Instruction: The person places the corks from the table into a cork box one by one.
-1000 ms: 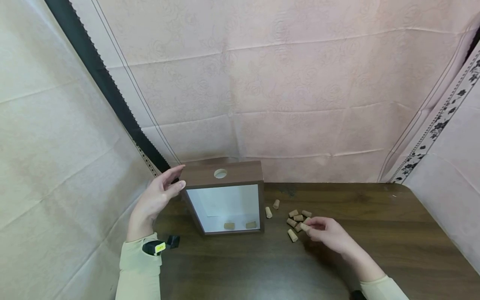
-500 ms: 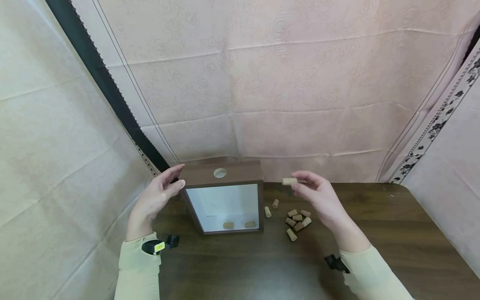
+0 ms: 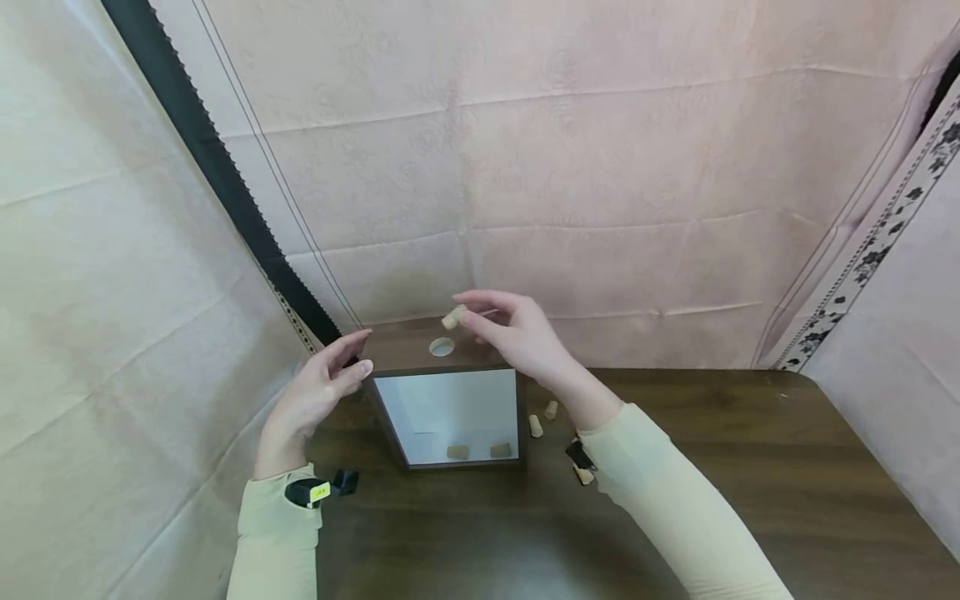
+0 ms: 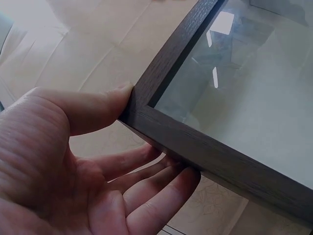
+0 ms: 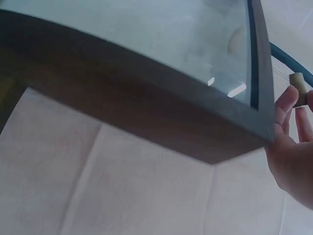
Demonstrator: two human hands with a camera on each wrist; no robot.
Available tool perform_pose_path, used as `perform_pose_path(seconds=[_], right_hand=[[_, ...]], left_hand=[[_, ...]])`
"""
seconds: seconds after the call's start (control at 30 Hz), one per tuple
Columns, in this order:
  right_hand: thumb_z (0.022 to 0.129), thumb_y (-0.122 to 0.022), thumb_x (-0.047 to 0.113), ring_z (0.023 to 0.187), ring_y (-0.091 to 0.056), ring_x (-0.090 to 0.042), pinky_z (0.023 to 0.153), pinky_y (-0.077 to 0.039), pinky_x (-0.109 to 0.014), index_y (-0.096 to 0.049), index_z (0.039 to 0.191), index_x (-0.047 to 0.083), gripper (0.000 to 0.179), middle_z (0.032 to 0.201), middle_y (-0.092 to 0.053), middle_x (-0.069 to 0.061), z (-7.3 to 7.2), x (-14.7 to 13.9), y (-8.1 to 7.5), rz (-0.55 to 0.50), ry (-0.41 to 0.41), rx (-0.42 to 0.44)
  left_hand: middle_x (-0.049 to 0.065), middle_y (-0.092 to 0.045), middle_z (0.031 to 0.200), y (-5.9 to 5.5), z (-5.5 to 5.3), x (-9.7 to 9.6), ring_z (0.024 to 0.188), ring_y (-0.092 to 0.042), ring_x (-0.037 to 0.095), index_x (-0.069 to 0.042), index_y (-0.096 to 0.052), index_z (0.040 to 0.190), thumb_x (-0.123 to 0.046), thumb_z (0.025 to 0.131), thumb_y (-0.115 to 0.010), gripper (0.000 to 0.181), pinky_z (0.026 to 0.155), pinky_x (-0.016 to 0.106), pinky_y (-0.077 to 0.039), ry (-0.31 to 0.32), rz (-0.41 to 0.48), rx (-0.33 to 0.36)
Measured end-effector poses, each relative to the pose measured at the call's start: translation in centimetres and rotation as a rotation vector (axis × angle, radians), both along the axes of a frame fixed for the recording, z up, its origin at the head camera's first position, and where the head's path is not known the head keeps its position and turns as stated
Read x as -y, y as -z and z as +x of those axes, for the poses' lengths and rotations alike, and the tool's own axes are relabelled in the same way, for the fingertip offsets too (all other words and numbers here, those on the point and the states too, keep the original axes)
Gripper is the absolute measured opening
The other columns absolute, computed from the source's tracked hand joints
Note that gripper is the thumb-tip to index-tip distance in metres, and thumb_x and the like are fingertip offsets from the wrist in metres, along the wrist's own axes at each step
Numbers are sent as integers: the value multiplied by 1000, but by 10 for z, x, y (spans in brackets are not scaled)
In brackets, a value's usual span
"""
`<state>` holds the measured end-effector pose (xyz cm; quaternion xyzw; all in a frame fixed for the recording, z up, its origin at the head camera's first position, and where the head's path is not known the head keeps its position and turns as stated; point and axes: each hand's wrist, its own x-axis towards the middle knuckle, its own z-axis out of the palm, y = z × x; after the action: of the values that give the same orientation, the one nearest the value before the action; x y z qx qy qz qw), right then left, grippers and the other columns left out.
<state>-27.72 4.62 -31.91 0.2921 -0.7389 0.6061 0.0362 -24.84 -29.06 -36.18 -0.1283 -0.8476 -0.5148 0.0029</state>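
Note:
A dark brown wood-framed box point(image 3: 487, 353) with a glass front and a round hole point(image 3: 442, 347) in its top stands on the table. My left hand point(image 3: 309, 398) holds its left upper corner, thumb at the front edge and fingers farther back. My right hand point(image 3: 517, 333) pinches a tapered cork point(image 3: 453, 317) just above the box top, near the hole and apart from it. In the right wrist view, the same cork point(image 5: 297, 88) shows between thumb and fingers. Two corks point(image 3: 458, 452) lie at the bottom behind the glass.
On the brown table point(image 3: 720, 450), two corks point(image 3: 536, 426) lie right of the box. Another cork point(image 3: 583, 475) shows beside the right wrist camera point(image 3: 579, 455); the right forearm hides the rest of the pile. A pale cloth point(image 3: 600, 167) hangs behind the table.
My right hand has lifted a cork from the pile and carried it up and left to the box top. The left hand has stayed at the box's corner.

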Motion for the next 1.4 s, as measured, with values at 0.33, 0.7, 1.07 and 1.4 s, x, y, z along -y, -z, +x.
perform_pose_path(seconds=[0.33, 0.7, 1.07, 1.4], right_hand=[[101, -74, 26, 94, -72, -18, 78, -61, -36, -73, 117, 17, 19, 103, -75, 3, -15, 31, 5, 190, 82, -29], [97, -81, 27, 91, -69, -17, 74, -58, -35, -76, 118, 14, 25, 112, -75, -5, -12, 31, 6, 268, 106, -92], [101, -76, 30, 91, -70, -21, 76, -59, -41, -77, 119, 17, 22, 106, -75, 3, -8, 15, 10, 101, 74, -23], [100, -76, 8, 84, -70, -19, 72, -59, -26, -77, 114, 5, 14, 102, -76, -3, 12, -35, 49, -124, 251, -244]], left_hand=[[14, -24, 176, 1, 0, 1, 159, -28, 40, -15, -33, 169, -35, 108, -67, 73, 115, 55, -42, 0, -4, 0], [10, -21, 177, 3, 3, 1, 159, -28, 39, -22, -34, 169, -42, 106, -68, 75, 114, 50, -45, -19, -2, 16], [9, -20, 177, 4, 1, 1, 160, -27, 38, -22, -34, 169, -41, 106, -68, 74, 114, 50, -45, -14, -2, 6], [9, -20, 177, 6, 0, 3, 160, -27, 39, -20, -34, 169, -41, 107, -67, 74, 113, 51, -45, -8, -4, -4]])
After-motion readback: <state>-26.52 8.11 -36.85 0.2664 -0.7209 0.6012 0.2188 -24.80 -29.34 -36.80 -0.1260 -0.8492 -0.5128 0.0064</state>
